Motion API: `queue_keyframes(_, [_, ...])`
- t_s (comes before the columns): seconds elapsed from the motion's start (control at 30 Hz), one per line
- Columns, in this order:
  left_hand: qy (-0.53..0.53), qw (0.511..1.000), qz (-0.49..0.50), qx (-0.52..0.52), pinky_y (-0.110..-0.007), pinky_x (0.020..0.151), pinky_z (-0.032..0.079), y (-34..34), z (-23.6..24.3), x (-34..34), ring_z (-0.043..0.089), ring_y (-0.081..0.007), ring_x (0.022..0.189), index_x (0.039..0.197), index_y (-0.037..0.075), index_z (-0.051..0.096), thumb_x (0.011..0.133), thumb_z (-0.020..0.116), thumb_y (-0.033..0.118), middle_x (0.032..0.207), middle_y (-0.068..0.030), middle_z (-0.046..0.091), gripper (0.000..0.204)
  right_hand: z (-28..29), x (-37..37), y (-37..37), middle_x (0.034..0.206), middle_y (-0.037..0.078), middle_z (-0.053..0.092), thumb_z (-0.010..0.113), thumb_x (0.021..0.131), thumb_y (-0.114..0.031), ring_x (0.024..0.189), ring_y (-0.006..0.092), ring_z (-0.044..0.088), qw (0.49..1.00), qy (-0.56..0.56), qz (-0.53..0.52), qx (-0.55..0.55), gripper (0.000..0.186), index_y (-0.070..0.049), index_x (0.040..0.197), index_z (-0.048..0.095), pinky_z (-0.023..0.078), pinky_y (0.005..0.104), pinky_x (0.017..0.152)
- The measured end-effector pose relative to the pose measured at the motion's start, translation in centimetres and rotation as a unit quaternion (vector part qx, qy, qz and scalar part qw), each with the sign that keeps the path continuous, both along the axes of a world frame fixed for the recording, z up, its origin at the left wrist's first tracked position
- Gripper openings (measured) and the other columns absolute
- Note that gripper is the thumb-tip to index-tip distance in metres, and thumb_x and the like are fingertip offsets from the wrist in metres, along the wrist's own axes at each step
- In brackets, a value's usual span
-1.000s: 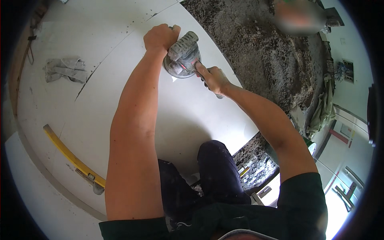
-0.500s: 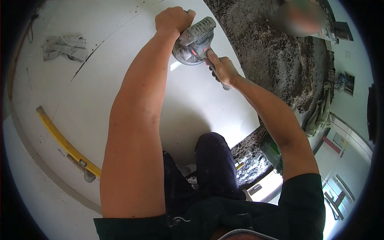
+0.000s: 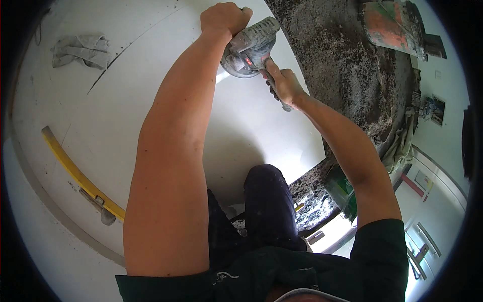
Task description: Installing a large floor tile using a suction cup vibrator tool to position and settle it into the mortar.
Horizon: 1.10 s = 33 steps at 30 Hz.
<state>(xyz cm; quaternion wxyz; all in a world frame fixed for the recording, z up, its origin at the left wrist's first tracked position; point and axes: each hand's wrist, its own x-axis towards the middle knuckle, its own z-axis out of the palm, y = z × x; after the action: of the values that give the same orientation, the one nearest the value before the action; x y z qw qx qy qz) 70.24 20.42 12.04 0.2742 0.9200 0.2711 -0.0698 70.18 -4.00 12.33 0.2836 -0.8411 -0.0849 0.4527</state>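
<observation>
Power tool [image 3: 251,44] (red marking [image 3: 248,62]) gripped by left hand [image 3: 224,18], right hand [image 3: 286,88].

Worker's clothing, upper: a short-sleeved, dark green shirt [image 3: 251,287] with a small white curved mark [image 3: 226,276] on the left of the chest. The left sleeve [image 3: 166,284] and right sleeve [image 3: 380,239] are plain, with straight hems above the elbows. Lower: dark navy trousers [image 3: 269,201]. Left hand [image 3: 224,17] and right hand [image 3: 288,86] are bare. A narrow, pale curved band [image 3: 309,291] near the shirt front cannot be identified.
</observation>
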Motion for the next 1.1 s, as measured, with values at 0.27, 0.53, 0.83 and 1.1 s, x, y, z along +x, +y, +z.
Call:
queue_keyframes(0.27, [-0.008,1.0,0.011,0.007,-0.046,0.078,0.056,0.0,0.0,0.0,0.072,-0.0371,0.087,0.089,0.004,0.076,0.091,0.042,0.049,0.092,-0.0196,0.074,0.057,-0.5,0.1,-0.2,0.062,-0.002,0.052,0.038,0.093,-0.079,0.052,0.0094,0.048,1.0,0.014,-0.004,-0.01,0.083,-0.004,0.096,0.073,0.038,0.0303,0.047])
queue_keyframes(0.53, [0.003,1.0,-0.006,-0.011,-0.047,0.085,0.055,-0.1,1.5,-0.5,0.071,-0.037,0.096,0.098,0.0,0.076,0.1,0.044,0.042,0.102,-0.0223,0.073,0.052,-0.3,0.1,-0.1,0.067,0.001,0.054,0.038,0.093,-0.079,0.055,0.0111,0.051,0.999,0.028,-0.014,-0.017,0.084,-0.002,0.096,0.071,0.042,0.03,0.048])
queue_keyframes(0.83, [-0.116,0.993,-0.019,-0.005,-0.047,0.084,0.055,-0.2,1.3,-2.5,0.071,-0.0368,0.095,0.099,0.001,0.076,0.1,0.044,0.042,0.102,-0.0221,0.073,0.053,-0.8,0.1,-0.3,0.072,0.001,0.056,0.042,0.094,-0.077,0.057,0.0115,0.052,0.997,0.046,-0.057,0.023,0.081,-0.002,0.099,0.072,0.044,0.0296,0.051])
queue_keyframes(1.1, [-0.199,0.979,-0.027,-0.025,-0.047,0.083,0.055,-0.3,2.1,-2.7,0.071,-0.0358,0.096,0.1,-0.001,0.075,0.1,0.045,0.044,0.103,-0.0225,0.073,0.054,-0.5,0.3,-0.2,0.072,0.0,0.056,0.043,0.094,-0.075,0.057,0.0103,0.051,0.998,0.043,-0.049,0.0,0.078,-0.004,0.1,0.074,0.042,0.0288,0.05])
